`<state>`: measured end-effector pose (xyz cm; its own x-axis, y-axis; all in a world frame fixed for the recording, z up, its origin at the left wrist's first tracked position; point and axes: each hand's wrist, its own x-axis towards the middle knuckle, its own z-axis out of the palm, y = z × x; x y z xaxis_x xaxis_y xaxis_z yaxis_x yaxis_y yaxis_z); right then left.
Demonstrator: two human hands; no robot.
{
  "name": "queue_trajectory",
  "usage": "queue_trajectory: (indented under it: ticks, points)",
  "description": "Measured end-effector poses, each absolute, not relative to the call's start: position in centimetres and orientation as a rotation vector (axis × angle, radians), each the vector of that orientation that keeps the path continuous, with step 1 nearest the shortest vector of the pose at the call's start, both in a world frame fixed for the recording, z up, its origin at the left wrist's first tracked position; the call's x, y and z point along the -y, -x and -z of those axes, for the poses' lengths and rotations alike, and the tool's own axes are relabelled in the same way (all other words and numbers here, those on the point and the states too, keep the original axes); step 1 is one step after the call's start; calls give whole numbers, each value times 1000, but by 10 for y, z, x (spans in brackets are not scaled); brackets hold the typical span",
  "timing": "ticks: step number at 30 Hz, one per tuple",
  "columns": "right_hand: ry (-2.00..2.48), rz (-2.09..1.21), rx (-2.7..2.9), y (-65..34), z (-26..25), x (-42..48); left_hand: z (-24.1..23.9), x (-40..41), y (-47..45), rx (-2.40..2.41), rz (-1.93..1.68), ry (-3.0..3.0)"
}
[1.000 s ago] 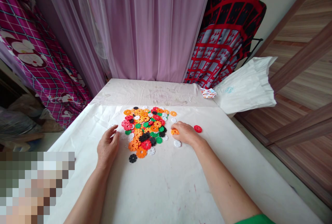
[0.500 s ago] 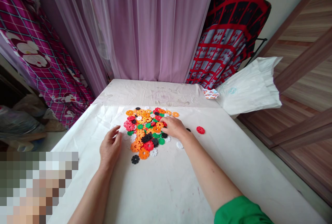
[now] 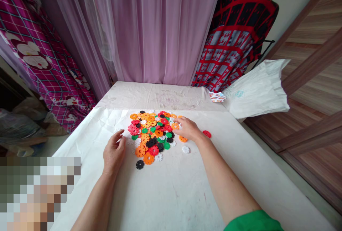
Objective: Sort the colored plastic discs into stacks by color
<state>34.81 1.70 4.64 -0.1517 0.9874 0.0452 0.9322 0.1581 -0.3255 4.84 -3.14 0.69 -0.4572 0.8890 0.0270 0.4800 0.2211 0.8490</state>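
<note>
A pile of notched plastic snowflake discs [image 3: 144, 138] in orange, red, green, black and white lies spread on the white-covered table [image 3: 160, 195]. My right hand [image 3: 190, 129] is at the pile's right edge, with an orange disc [image 3: 175, 126] between its thumb and fingers. Just below that hand lies another orange disc [image 3: 183, 138], partly covered. Left of the pile rests my left hand [image 3: 114, 150], on its side with fingers loosely bent and apart, holding nothing. A black disc [image 3: 140, 164] sits at the pile's near end.
A red disc [image 3: 206, 134] and a white disc [image 3: 186, 149] lie apart on the right. At the table's far right corner are a white bag [image 3: 256, 90] and a small patterned piece [image 3: 217, 97]. Purple curtains [image 3: 165, 27] hang behind the table.
My right hand has moved right, away from the middle of the pile, and an orange disc has shifted with it. My left hand has stayed in place.
</note>
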Motion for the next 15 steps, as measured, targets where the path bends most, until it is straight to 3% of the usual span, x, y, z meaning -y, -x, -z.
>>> queue_trajectory:
  ticks: [15]
  points:
    - [2046,-289,2335,-376,-43,16,-7,30,-48,-2041,-1148,-1287]
